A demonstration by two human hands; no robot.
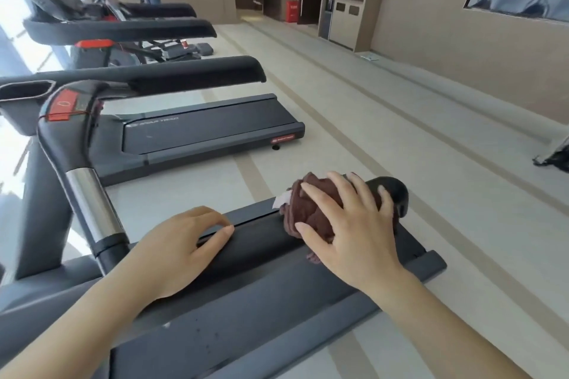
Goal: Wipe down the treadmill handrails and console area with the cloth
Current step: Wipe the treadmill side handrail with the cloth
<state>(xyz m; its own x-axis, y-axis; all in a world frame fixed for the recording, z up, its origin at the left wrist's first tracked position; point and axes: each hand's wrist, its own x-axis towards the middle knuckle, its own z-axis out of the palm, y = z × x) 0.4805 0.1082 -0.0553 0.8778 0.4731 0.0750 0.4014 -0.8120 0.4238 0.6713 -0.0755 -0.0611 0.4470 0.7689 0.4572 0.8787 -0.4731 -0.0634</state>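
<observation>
We see a pale floor (385, 108) filling the middle and right of the frame. Along the bottom runs the big dark treadmill (246, 326) we are standing at. A second treadmill (209, 126) sits behind it in the middle left. The black handrail (261, 243) of our treadmill goes across the lower middle, from a shiny silver post (92, 203) at the left to a round end at the right. Our left hand (181, 252) lies on the handrail in the lower middle, with its fingers bent over the far edge, holding it. Our right hand (348, 231) is spread wide and flat, pressing down on the brown cloth (311, 212). The cloth is bunched up on top of the handrail, near its right end. A little white tag (281, 200) sticks out of the cloth on its left side.
</observation>
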